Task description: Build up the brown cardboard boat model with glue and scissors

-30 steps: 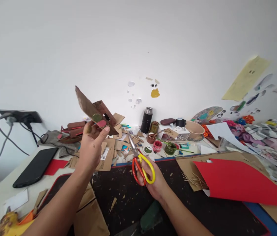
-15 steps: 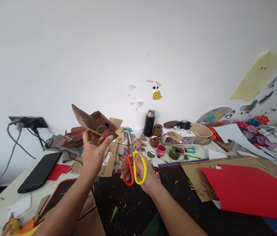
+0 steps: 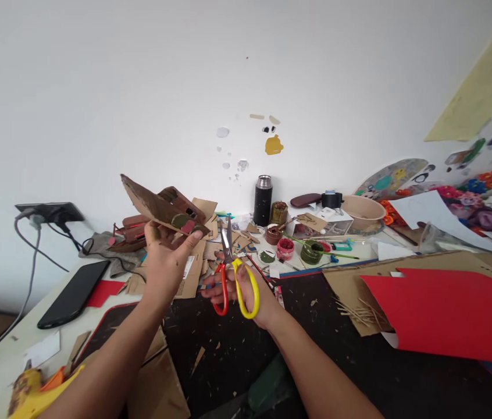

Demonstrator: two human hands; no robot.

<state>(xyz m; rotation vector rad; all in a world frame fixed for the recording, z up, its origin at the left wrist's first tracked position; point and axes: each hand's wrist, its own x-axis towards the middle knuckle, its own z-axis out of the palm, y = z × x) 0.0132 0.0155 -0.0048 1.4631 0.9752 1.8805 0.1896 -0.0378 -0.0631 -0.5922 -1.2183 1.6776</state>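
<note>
My left hand (image 3: 165, 256) grips a brown painted cardboard model (image 3: 159, 206), raised above the desk at left of centre. The model has a slanted flat panel, a window-like cutout and round green and pink patches near my thumb. In my right hand (image 3: 261, 294) is a pair of scissors (image 3: 227, 253), one handle loop red and the other yellow. Its blades point up and look slightly parted. My thumb is at the yellow loop, while other fingers reach out behind the red one. Cardboard scraps (image 3: 193, 276) lie behind and below both hands.
Open paint jars (image 3: 311, 252), a black flask (image 3: 263, 201) and a pink bowl (image 3: 362, 212) stand at the back. Red paper (image 3: 442, 314) covers the right side. A black phone (image 3: 74, 294) lies left, near a yellow-handled tool (image 3: 32, 390). A dark mat (image 3: 324, 349) is in front.
The view has tilted down slightly. The scissors' handles have spread a little and the fingers at the red loop have stretched out. My left hand still holds the model.
</note>
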